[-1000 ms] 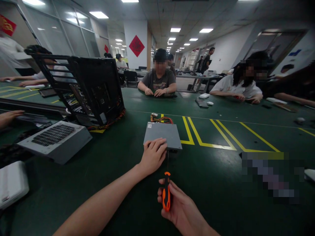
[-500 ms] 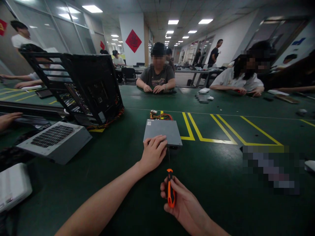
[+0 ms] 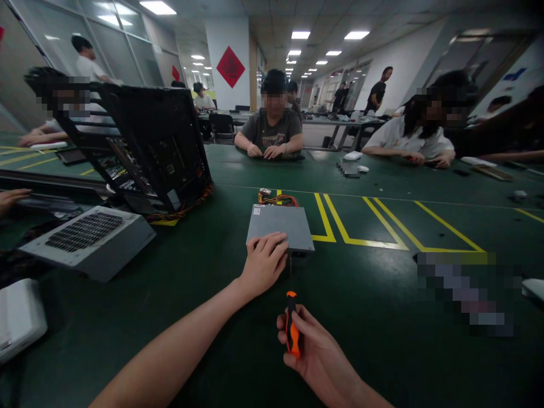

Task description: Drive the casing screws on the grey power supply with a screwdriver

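Note:
A grey metal power supply box point(image 3: 283, 224) lies on the green table, its bundle of coloured cables point(image 3: 278, 198) at the far side. My left hand point(image 3: 264, 263) rests on its near left corner, fingers over the top and near edge. In my right hand point(image 3: 308, 340) is an orange and black screwdriver point(image 3: 293, 328), gripped by the handle. Its thin shaft points away from me, toward the near side of the box. Where the tip meets the box is too small to tell.
At the left stand a black computer case point(image 3: 157, 147) and a second power supply point(image 3: 91, 238) with a vent grille. A white device point(image 3: 21, 317) lies at the near left. Yellow tape lines point(image 3: 374, 243) mark the table. People sit across it.
The screwdriver handle has turned about its length in my right hand. My left hand stays on the box. The view has shifted slightly, and a standing person at the far left has moved right.

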Demonstrator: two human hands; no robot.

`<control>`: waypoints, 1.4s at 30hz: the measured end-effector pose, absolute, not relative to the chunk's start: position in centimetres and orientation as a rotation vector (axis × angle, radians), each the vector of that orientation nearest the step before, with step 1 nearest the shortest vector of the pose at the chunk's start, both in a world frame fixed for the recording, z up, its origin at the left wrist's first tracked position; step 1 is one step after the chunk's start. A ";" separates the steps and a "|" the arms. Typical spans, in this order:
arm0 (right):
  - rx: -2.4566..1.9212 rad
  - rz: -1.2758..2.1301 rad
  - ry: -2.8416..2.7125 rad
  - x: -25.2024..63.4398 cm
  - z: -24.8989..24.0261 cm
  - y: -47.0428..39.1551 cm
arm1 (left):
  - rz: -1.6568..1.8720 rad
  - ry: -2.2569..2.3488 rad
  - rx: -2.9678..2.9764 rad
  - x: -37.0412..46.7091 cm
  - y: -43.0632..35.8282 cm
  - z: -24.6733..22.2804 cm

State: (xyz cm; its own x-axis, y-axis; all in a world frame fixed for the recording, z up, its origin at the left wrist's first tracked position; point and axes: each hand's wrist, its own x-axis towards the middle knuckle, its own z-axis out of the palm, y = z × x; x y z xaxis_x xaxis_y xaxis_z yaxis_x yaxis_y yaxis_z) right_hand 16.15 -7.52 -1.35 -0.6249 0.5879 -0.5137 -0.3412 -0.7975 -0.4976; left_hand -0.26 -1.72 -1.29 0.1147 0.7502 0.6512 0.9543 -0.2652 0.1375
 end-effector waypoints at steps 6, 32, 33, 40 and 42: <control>-0.943 2.452 -0.407 16.0 -1.1 -7.2 | -0.897 -1.673 -2.087 -0.3 -1.8 -1.3; -0.928 2.374 -0.430 16.4 -1.2 -7.0 | -0.909 -1.667 -2.095 -0.2 -1.7 -1.3; -0.940 2.378 -0.416 16.4 -1.2 -7.1 | -0.906 -1.666 -2.096 -0.2 -1.7 -1.3; -0.994 2.444 -0.453 16.2 -0.7 -7.2 | -0.900 -1.667 -2.091 -0.3 -1.9 -1.2; -0.995 2.454 -0.449 16.2 -0.7 -7.2 | -0.898 -1.669 -2.093 -0.3 -1.9 -1.2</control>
State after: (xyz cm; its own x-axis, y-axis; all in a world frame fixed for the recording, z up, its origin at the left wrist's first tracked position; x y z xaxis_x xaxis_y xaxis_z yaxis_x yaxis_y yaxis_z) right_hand 16.21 -7.21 -0.73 -0.6372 0.5199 -0.5690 -0.2850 -0.8448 -0.4528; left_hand -0.28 -1.88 -1.23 0.1214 0.7549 0.6445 0.9537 -0.2686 0.1350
